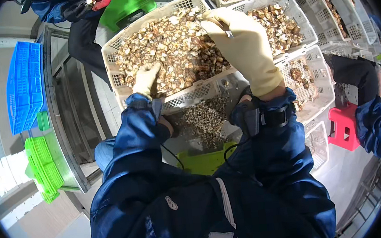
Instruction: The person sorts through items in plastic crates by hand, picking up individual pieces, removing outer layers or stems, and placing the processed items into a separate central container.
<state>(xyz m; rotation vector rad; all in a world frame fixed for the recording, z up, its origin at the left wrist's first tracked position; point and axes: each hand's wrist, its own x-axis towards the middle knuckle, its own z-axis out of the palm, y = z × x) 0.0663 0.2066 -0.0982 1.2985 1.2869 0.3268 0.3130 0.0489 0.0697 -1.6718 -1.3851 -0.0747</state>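
Both my hands wear cream rubber gloves. My left hand [147, 79] is low over the left part of a white plastic crate [188, 95] filled with small brown and white mushrooms [170, 48]; its thumb and fingers are closed on what looks like a brown mushroom [162, 74]. Above the right end of that crate, my right hand [237, 35] is curled around a small metal tool [228, 33], perhaps a knife; its fingertips pinch near the tool's far end, and most of the tool is hidden. Darker mushrooms lie in the crate's right part.
More mushroom crates [305, 22] stand behind and at right, one holding only scattered mushrooms [297, 74]. Trimmings [207, 117] are heaped on the floor between my feet. A green stool [128, 8], a red stool [344, 126], and co-workers' legs and sleeves are nearby. Blue crates [25, 86] sit on a metal table at left.
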